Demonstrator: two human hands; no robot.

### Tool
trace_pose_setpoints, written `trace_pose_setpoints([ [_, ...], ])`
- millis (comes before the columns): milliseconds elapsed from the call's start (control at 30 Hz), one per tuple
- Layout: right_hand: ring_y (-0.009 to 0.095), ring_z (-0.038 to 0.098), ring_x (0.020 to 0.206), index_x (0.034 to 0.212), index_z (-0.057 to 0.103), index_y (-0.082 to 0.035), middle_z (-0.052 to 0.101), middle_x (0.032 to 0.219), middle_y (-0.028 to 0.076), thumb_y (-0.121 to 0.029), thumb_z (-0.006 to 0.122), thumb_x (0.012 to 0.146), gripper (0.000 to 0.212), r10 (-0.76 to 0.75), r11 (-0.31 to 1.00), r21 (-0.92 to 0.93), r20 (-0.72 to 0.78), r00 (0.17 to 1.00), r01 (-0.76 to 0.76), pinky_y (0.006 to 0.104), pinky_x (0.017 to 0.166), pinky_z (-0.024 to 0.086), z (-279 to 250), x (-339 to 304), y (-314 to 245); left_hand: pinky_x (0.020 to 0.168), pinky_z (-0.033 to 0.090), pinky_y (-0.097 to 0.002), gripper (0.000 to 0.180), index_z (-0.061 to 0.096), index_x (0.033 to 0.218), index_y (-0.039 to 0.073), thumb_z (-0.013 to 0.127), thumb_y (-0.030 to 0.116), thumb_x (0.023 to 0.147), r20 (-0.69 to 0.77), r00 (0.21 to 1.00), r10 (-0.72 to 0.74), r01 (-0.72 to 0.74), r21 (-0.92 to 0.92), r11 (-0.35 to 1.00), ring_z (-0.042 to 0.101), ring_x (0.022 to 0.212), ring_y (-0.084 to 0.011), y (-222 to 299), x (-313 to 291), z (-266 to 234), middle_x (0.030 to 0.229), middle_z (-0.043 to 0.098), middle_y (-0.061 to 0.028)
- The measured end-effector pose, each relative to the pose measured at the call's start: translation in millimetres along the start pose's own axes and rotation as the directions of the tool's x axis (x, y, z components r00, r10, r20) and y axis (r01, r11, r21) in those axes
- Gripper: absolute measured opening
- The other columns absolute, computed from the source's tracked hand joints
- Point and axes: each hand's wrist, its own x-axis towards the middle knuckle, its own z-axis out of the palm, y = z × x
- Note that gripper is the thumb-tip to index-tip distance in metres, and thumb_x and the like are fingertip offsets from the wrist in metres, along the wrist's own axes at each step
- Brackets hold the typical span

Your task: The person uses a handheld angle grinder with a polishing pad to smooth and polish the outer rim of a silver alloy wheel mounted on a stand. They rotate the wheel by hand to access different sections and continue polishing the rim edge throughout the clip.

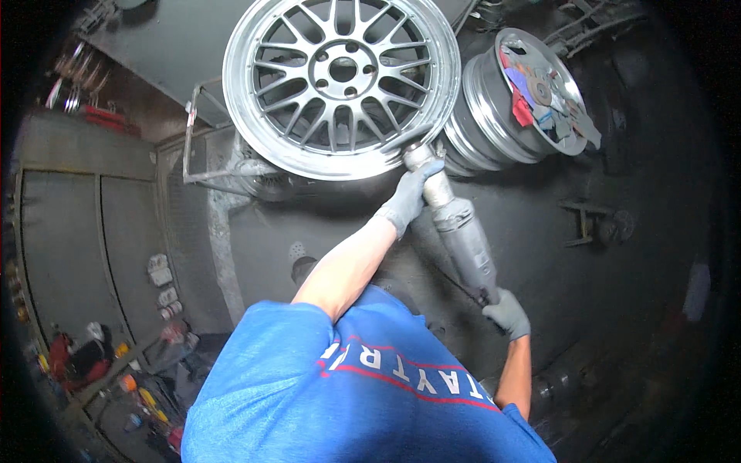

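Note:
A silver multi-spoke car wheel rim [343,99] faces me at the top middle, raised on a stand. Both my hands wear grey gloves and hold a long grey angle grinder [463,235]. My left hand [407,197] is wrapped round the front, near the grinder's head. At the back end, by the cord, my right hand [509,312] grips the body. The disc of the grinder [409,137] lies at the lower right lip of the wheel rim; whether it touches, I cannot tell.
To the right stands a stack of wheel rims [494,108], with coloured sanding pieces and discs lying on the top one. A metal frame [197,139] is left of the wheel. A small metal stand [590,224] sits on the dark floor. Clutter [147,386] fills the lower left.

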Motion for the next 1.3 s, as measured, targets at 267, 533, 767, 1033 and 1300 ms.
trace_pose_setpoints([
  [267,0.031,0.076,0.102,0.126,0.070,0.002,0.077,0.105,0.020,-0.009,0.072,0.074,0.053,-0.198,0.866,-0.487,-0.122,0.973,0.115,0.0399,0.094,0.056,-203,33,-48,0.103,0.058,-0.0496,0.033,0.071,0.124,0.015,0.084,0.030,0.097,0.061,0.998,0.021,-0.006,-0.244,0.970,0.074,0.105,-0.0261,-11,86,89,0.112,0.075,-0.0058],
  [533,0.018,0.068,0.086,0.116,0.073,0.003,0.073,0.095,0.006,-0.003,0.075,0.071,0.045,-0.034,0.919,-0.394,-0.033,0.999,0.018,0.0345,0.080,0.055,-148,9,-45,0.099,0.059,-0.0460,0.050,0.073,0.126,0.012,0.093,0.036,0.087,-0.047,0.998,0.032,-0.035,-0.065,0.997,0.076,0.105,-0.0249,-13,34,56,0.111,0.078,-0.0062],
  [767,0.015,0.069,0.090,0.110,0.075,0.000,0.073,0.094,0.001,-0.008,0.072,0.079,0.032,0.181,0.979,0.046,0.259,0.949,-0.200,0.0336,0.081,0.054,64,-15,-22,0.086,0.062,-0.0408,0.051,0.073,0.125,0.004,0.095,0.029,0.086,-0.197,0.975,0.104,-0.067,0.187,0.980,0.077,0.093,-0.0227,20,-58,-40,0.109,0.078,-0.0085],
  [1033,0.014,0.068,0.087,0.116,0.076,0.001,0.077,0.098,0.005,-0.027,0.080,0.090,0.038,-0.118,0.975,0.220,0.367,0.923,0.037,0.0351,0.077,0.056,148,0,8,0.078,0.060,-0.0389,0.049,0.074,0.122,0.000,0.095,0.020,0.083,-0.365,0.909,0.202,-0.112,0.255,0.960,0.075,0.089,-0.0205,59,-96,-60,0.107,0.078,-0.0089],
  [1300,0.018,0.070,0.066,0.112,0.074,0.001,0.074,0.085,0.009,-0.001,0.068,0.074,0.038,0.143,0.975,0.131,0.238,0.961,-0.178,0.0328,0.060,0.055,-18,-14,-27,0.081,0.060,-0.0378,0.053,0.070,0.128,-0.003,0.092,0.018,0.085,-0.359,0.916,0.178,-0.203,-0.032,0.979,0.075,0.094,-0.0209,-2,-30,1,0.111,0.077,-0.0114],
])
